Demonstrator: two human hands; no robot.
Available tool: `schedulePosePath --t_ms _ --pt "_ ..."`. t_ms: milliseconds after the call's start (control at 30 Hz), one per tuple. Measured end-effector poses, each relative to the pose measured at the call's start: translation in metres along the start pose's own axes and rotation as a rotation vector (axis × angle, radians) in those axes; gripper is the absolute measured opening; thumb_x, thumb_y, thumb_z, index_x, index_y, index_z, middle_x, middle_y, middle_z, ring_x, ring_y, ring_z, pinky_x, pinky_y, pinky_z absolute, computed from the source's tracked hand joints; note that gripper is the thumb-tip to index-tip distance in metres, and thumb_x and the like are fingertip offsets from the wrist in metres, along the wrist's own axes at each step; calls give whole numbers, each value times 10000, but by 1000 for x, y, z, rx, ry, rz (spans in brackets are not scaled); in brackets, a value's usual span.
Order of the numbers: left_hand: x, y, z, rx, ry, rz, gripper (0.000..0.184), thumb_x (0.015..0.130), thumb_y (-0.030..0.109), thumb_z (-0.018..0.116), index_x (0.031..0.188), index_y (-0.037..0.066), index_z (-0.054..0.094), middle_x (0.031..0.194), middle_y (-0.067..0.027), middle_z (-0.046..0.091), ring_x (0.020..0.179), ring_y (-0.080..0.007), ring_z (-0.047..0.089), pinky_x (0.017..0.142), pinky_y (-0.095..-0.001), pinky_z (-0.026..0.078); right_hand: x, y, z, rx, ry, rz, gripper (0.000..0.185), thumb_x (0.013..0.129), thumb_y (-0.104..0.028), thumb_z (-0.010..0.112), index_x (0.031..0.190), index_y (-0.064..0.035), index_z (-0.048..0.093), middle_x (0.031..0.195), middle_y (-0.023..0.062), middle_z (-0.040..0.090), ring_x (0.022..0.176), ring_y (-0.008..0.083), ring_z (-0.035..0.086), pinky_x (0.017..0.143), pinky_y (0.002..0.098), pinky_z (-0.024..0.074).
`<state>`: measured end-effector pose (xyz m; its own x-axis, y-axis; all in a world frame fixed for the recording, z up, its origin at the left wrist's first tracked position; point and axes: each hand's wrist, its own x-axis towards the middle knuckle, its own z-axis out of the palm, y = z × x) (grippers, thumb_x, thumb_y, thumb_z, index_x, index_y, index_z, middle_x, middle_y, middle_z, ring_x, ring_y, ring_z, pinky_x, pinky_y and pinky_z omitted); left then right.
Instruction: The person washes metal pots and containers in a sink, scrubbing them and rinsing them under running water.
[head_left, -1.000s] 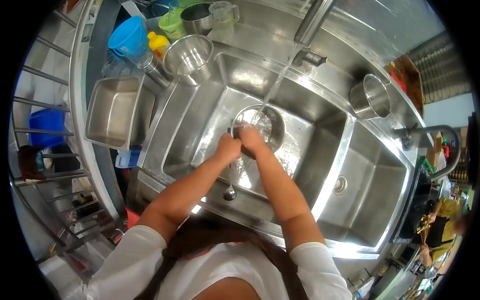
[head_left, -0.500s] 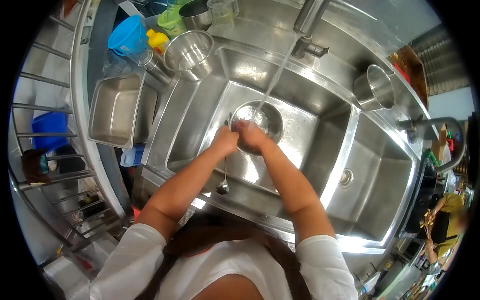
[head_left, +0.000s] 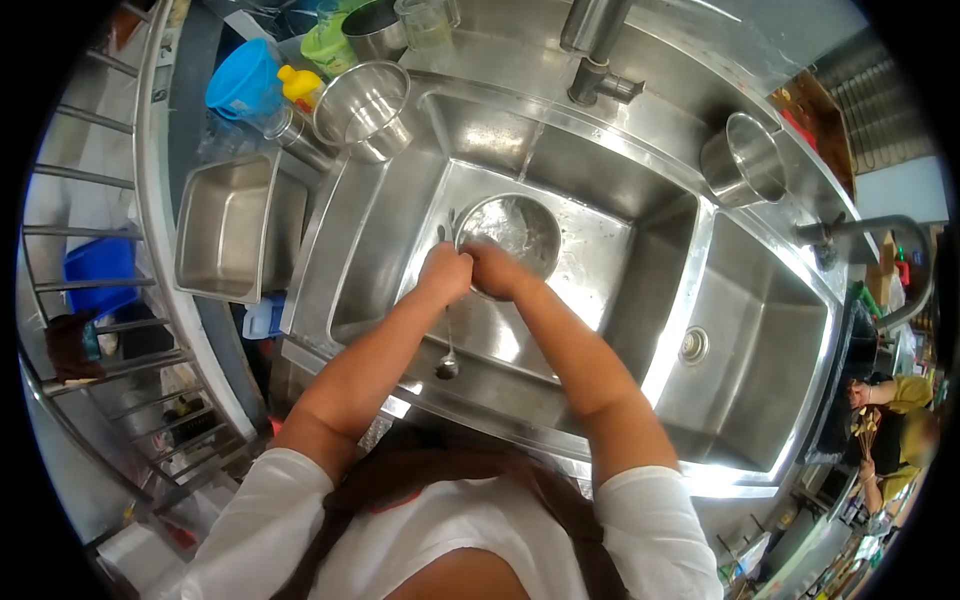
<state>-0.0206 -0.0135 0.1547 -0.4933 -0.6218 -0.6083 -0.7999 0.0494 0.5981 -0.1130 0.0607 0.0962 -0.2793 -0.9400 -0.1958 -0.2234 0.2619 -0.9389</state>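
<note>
My left hand [head_left: 446, 272] is closed around a long-handled metal spoon [head_left: 448, 366], its round bowl hanging down toward the sink's front edge. Thin metal ends [head_left: 441, 232] of more than one utensil stick out past my fist. Right against it is my right hand [head_left: 492, 270], its fingers blurred and partly hidden over the near left rim of a round metal bowl [head_left: 540, 232]. Water glints inside that bowl, which sits on the floor of the large sink basin [head_left: 585, 290].
A faucet [head_left: 592, 82] stands behind the basin. To the left are a steel pot [head_left: 362, 110], a rectangular steel pan [head_left: 226, 230] and a blue container [head_left: 245, 80]. Another pot [head_left: 742, 160] is at right, above a second basin [head_left: 755, 350]. A person [head_left: 890, 430] holds sticks at far right.
The water stream that fell from the faucet into the bowl no longer shows. My right hand has drawn back from inside the bowl, close to my left hand. The spoon stays in my left hand.
</note>
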Motion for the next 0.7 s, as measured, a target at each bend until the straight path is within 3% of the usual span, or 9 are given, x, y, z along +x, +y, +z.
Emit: schedulePosePath --t_ms 100,133,200,333,433,467,567,633,700 --pt "4 -4 -1 368 144 152 267 759 173 478 860 -59 563 914 -254 568 870 -360 560 771 -419 439 -15 12 -13 -1018 -206 155 291 792 -203 436 1003 -61 576 1036 156 555 1016 264 506 889 367 365" --pt "2 -1 -3 363 142 149 267 759 173 478 860 -59 563 914 -254 568 870 -360 560 771 -419 439 -17 18 -22 -1020 -211 155 291 792 -203 436 1003 -61 576 1036 156 555 1016 264 506 889 367 365" --pt "0 3 -6 442 119 177 244 770 164 473 869 -44 555 901 -233 576 852 -364 564 763 -419 439 -14 28 -38 -1430 -177 -156 316 787 -212 430 999 -33 581 1095 154 536 1094 268 452 961 370 282" --pt "4 -2 0 425 203 229 221 778 157 473 871 -28 551 896 -215 583 850 -361 565 757 -419 441 -32 30 -28 -1499 -59 -252 325 776 -209 434 978 -2 584 1080 167 539 1106 275 434 991 371 224" --pt "4 3 2 378 224 266 221 782 159 468 881 -22 546 896 -212 585 845 -360 566 754 -423 438 -40 33 11 -1048 267 -29 305 767 -183 433 966 -6 583 1052 173 546 1087 292 444 980 416 234" --pt "4 6 2 369 211 300 218 782 159 467 879 -20 545 890 -213 586 841 -360 567 750 -426 438 -46 24 16 -1026 271 -67 276 780 -183 430 913 -6 594 1009 184 563 969 311 514 927 408 319" --pt "2 2 13 348 230 295 217 766 151 468 860 -29 545 862 -229 582 831 -375 559 748 -438 431 -36 16 37 -501 211 -6 254 774 -188 466 903 -9 592 941 201 579 900 334 542 840 385 401" --pt "2 1 14 341 261 270 220 750 144 469 843 -39 546 842 -244 578 825 -390 551 751 -447 424 -40 -14 36 394 363 168 303 764 -148 503 1018 15 531 931 193 577 852 304 562 738 322 441" --pt "4 3 7 351 225 298 227 743 146 480 829 -51 549 831 -258 574 829 -391 551 748 -449 426 -46 -15 28 179 309 75 304 767 -136 490 1024 22 532 904 190 583 832 304 566 739 332 440"
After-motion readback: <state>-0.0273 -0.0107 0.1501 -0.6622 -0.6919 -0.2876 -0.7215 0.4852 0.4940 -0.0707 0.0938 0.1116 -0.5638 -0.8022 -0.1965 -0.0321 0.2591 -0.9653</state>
